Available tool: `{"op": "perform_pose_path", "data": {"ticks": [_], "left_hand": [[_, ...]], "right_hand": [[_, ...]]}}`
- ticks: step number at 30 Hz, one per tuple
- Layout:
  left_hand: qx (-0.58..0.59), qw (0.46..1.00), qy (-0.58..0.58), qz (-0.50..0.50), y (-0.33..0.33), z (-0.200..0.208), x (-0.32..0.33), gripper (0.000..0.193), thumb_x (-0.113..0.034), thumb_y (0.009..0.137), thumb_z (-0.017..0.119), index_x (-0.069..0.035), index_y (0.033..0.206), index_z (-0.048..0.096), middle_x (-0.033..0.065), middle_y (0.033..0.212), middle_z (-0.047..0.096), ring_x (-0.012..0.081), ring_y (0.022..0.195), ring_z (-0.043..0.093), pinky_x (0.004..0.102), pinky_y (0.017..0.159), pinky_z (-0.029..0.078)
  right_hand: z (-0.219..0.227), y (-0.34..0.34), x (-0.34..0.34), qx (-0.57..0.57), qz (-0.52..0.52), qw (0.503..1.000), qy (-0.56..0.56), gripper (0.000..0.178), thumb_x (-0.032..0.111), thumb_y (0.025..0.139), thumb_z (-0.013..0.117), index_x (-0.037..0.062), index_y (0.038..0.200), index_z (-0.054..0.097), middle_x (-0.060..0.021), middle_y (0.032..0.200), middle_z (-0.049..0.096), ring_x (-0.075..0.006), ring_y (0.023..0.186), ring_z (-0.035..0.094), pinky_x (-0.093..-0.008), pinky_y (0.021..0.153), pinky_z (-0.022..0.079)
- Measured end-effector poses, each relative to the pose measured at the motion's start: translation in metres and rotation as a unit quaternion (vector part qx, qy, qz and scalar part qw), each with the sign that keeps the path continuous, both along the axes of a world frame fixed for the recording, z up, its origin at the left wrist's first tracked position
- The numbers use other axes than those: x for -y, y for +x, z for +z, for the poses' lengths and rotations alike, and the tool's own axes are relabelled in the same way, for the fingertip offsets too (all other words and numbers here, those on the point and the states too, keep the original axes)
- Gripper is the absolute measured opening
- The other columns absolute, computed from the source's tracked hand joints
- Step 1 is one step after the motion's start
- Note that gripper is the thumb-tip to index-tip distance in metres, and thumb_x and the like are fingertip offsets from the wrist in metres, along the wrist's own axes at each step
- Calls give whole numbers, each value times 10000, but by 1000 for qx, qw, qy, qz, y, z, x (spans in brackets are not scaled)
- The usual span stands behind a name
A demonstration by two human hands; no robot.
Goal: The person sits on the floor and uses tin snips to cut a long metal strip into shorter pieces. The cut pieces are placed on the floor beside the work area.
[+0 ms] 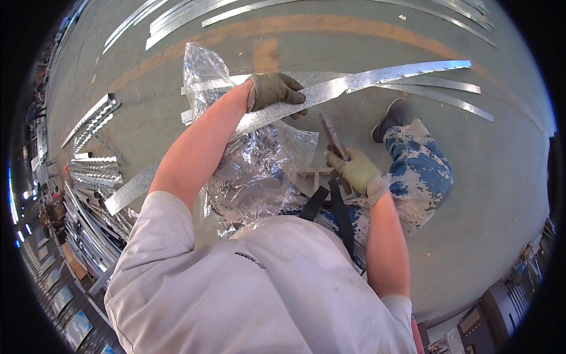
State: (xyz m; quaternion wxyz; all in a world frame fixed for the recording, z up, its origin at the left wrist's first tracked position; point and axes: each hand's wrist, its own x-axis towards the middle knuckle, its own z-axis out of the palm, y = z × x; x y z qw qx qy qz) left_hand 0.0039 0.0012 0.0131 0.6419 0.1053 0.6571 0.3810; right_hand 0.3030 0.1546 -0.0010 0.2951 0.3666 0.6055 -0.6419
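Observation:
My gloved left hand is closed around a long galvanized metal strip, which runs slantwise across in front of me from lower left to upper right. In my gloved right hand is a slim dark metal hand tool, its end pointing up toward the strip but apart from it. My fingers hide its grip, so its exact kind is unclear. More metal strips lie on the floor beneath the held one. Crumpled clear plastic film covers my left thigh, with another bunch beside my left forearm.
Bundles of metal strips lie on the far floor, near an orange painted line. Perforated metal profiles are stacked at the left. My camouflage-trousered right leg is bent at the right, and black straps hang by my lap.

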Motion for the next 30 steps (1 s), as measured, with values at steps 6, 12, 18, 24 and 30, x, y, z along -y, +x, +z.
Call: {"op": "perform_pose_path", "data": {"ticks": [6, 12, 18, 24, 30], "left_hand": [[-134, 989, -26, -65, 6, 19, -10, 379, -200, 1060, 811, 15, 1371, 788, 123, 1121, 868, 174, 973, 823, 333, 904, 642], [-92, 995, -9, -24, 5, 5, -3, 410, -197, 1036, 840, 21, 1379, 781, 142, 1121, 865, 206, 968, 838, 362, 901, 660], [-42, 999, -23, -21, -2, -3, -2, 649, -234, 952, 940, 83, 1466, 702, 182, 1317, 807, 228, 1203, 752, 377, 1058, 597], [-74, 997, -21, -30, -1, -4, -4, 633, -243, 942, 946, 64, 1450, 726, 175, 1323, 808, 228, 1232, 740, 377, 1101, 570], [-76, 997, -26, -22, 1, 7, -4, 639, -273, 924, 962, 40, 1439, 746, 170, 1335, 807, 232, 1254, 733, 374, 1129, 549]], "right_hand": [[-8, -6, 19, -50, 46, 997, -27, 444, 435, 1092, 740, 47, 1308, 738, -96, 1004, 756, -192, 840, 672, -373, 779, 567], [-17, -11, 18, -110, 80, 990, 34, 445, 401, 1095, 731, 12, 1312, 724, -132, 1031, 769, -236, 907, 704, -393, 852, 565], [-12, -17, 20, -111, 95, 987, 61, 503, 429, 1091, 712, 21, 1383, 700, -221, 1106, 777, -341, 896, 758, -455, 786, 621], [-25, -16, 21, -154, 95, 981, 73, 496, 438, 1092, 714, 55, 1405, 693, -219, 1108, 781, -338, 880, 761, -441, 759, 620], [-22, -19, 20, -105, 71, 992, 23, 480, 443, 1095, 719, 62, 1387, 699, -146, 1015, 766, -245, 697, 701, -394, 661, 587]]}}
